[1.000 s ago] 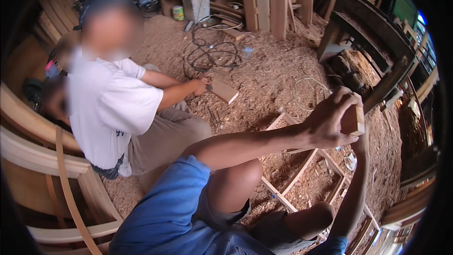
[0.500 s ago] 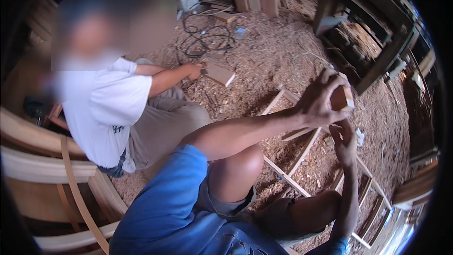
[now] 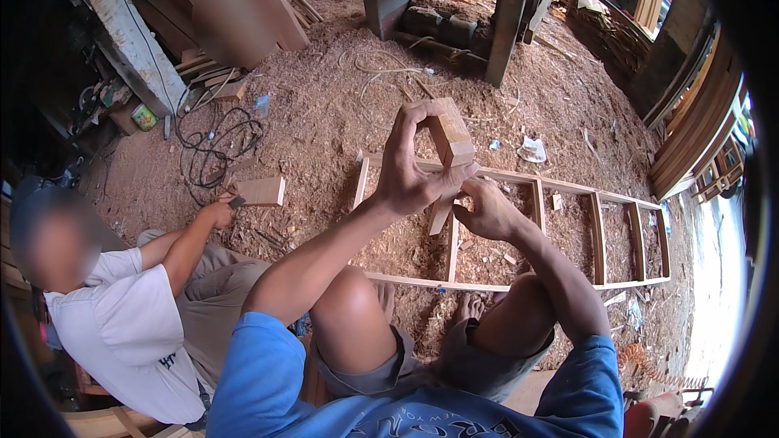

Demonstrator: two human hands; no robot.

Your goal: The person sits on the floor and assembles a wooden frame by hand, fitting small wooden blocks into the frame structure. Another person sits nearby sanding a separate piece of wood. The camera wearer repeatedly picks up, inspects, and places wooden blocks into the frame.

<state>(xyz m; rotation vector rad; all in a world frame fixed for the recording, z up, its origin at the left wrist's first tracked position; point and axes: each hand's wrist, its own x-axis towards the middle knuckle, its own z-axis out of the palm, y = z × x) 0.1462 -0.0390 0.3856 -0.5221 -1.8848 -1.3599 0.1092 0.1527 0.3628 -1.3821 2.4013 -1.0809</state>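
Observation:
Raised in front of me, my left hand point(image 3: 406, 169) is closed around a wooden block point(image 3: 451, 134), with its fingers over the upper side and its thumb below. Close beneath, my right hand point(image 3: 491, 211) has its fingers curled together against the left hand's underside; what they pinch is hidden. A short pale wood piece point(image 3: 441, 212) shows just below the hands, and I cannot tell whether it joins the block. Under both hands lies a ladder-like wooden frame point(image 3: 600, 235), flat on the shavings by my feet.
At the left a person in a white shirt point(image 3: 122, 308) bends over a board point(image 3: 261, 191), a hand on a dark tool. A black cable point(image 3: 215, 150) coils behind it. A wooden machine stand point(image 3: 503, 32) stands at the back, stacked planks point(image 3: 698, 122) at right, and an orange coiled hose point(image 3: 649, 365) lower right.
My view has swung to the right, so the co-worker sits farther left and lower. Both hands, with the block still in the left, now appear nearer the middle of the picture.

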